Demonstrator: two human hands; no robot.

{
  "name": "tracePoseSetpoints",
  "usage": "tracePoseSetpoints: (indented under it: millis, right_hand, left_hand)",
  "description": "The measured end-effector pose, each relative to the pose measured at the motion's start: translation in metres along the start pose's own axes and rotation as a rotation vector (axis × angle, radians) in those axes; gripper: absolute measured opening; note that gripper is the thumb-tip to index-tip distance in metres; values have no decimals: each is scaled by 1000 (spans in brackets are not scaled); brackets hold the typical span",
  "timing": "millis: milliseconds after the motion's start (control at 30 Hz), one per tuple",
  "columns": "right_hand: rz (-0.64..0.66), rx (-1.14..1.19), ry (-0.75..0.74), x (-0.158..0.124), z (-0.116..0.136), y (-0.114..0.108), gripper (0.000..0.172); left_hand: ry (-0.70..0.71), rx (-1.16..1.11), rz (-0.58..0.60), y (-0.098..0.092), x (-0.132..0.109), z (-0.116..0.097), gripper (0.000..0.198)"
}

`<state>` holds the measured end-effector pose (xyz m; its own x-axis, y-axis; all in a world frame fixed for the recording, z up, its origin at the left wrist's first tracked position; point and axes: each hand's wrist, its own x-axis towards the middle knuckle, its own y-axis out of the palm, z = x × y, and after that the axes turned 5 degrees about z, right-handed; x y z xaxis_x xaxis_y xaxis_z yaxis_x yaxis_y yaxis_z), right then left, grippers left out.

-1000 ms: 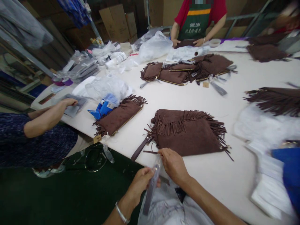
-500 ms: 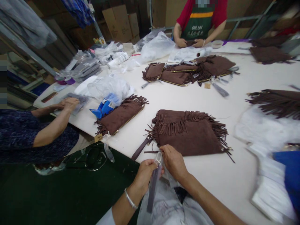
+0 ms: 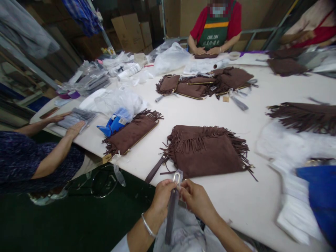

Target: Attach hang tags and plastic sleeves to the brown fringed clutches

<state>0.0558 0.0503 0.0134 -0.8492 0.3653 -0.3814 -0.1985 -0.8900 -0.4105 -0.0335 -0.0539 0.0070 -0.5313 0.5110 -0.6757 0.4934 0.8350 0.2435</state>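
Note:
My left hand [image 3: 162,198] and my right hand [image 3: 195,199] pinch together at the top of a long dark strap in a clear plastic sleeve [image 3: 171,214], which hangs down over my lap. A metal clasp [image 3: 176,177] shows at the strap's top between my fingertips. Just beyond my hands a brown fringed suede bag [image 3: 207,151] lies flat on the white table [image 3: 183,112], with its own strap [image 3: 155,169] trailing off the near edge.
A second fringed bag [image 3: 131,132] lies to the left beside a blue object [image 3: 111,124]. More brown bags [image 3: 204,84] are piled further back. A person at left presses hands on grey packets [image 3: 73,119]; another in a green apron [image 3: 214,33] works opposite.
My hands have drawn back from the bag's edge toward me and closed together on the strap's top. The person at left moved both hands flat onto the packets.

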Motion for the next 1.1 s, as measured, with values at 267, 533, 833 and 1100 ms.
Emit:
tracePoseSetpoints:
  millis: [267, 533, 833, 1100]
  right_hand:
    - [-46, 175, 124, 13, -8, 19, 20]
    - [-149, -35, 58, 12, -2, 20, 20]
    - [81, 110, -120, 9, -4, -1, 19]
    - [143, -193, -420, 21, 0, -32, 28]
  left_hand:
    - [46, -111, -70, -3, -7, 7, 23]
    - [256, 32, -255, -2, -3, 18, 13]
    - [233, 100, -137, -8, -2, 23, 8]
    - [67, -73, 53, -16, -5, 3, 11]
